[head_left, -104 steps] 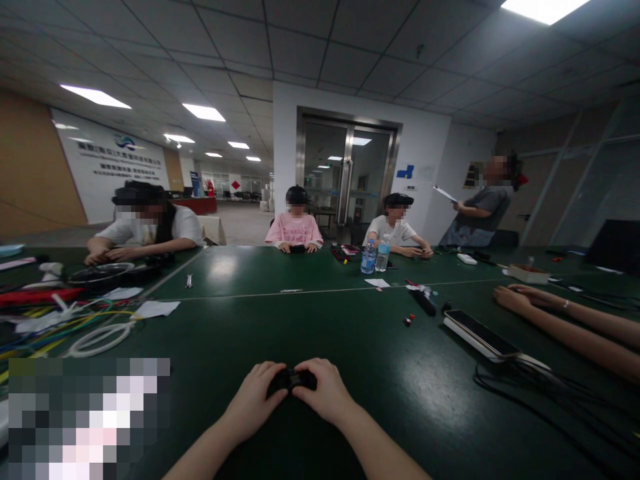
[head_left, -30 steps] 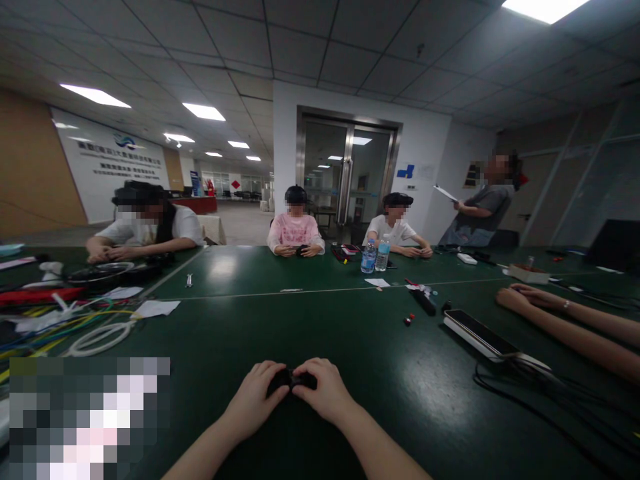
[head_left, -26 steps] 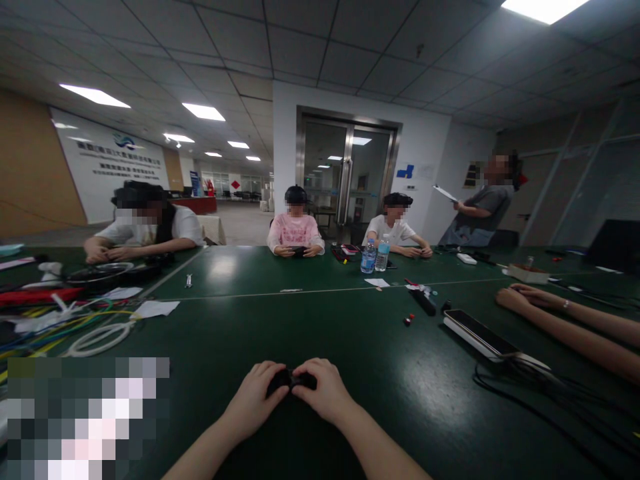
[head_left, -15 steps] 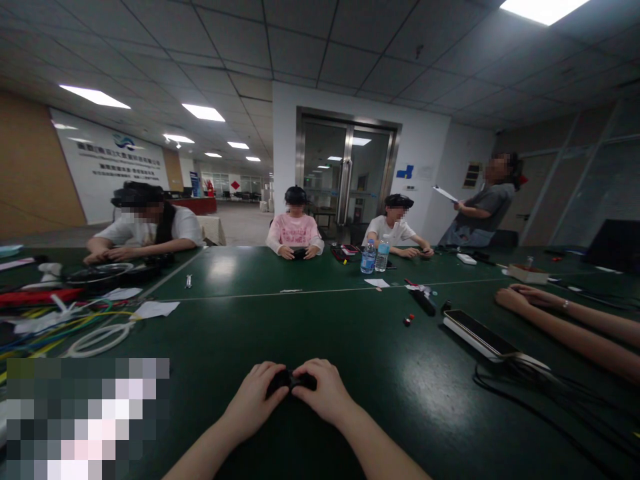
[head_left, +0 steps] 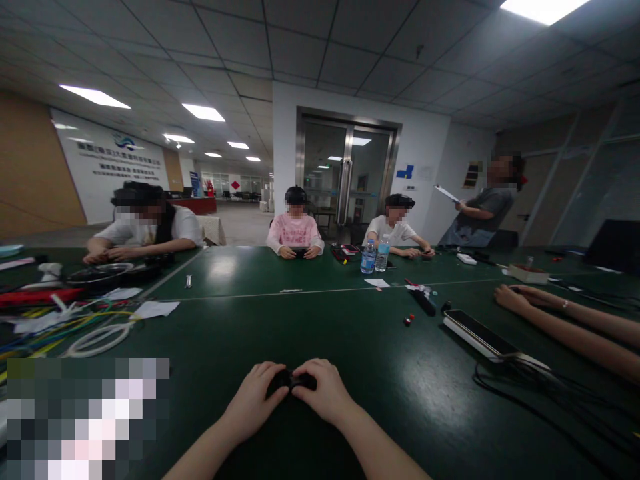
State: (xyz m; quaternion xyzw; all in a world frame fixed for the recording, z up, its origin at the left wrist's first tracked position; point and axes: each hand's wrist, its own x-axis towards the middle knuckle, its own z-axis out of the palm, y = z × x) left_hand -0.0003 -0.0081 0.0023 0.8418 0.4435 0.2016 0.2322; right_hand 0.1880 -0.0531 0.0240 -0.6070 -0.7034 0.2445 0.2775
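Both of my hands rest near the front middle of the dark green table (head_left: 210, 347). A small black object (head_left: 291, 381) sits between them, and its exact kind cannot be made out because the fingers cover much of it. My left hand (head_left: 254, 395) is closed around its left end, thumb along the near side. Around the right end curls my right hand (head_left: 324, 393), its thumb and fingertips close to the left hand's.
Cables (head_left: 105, 339) and papers lie at left. On the right are a phone-topped white box (head_left: 480, 335) with black cords, a black strip-like item (head_left: 423, 300), and another person's forearms (head_left: 565, 320). Water bottles (head_left: 369, 257) stand farther back. Several people sit or stand around the table.
My hands and the black object stay in the same place. The standing person with the clipboard has shifted slightly to the right.
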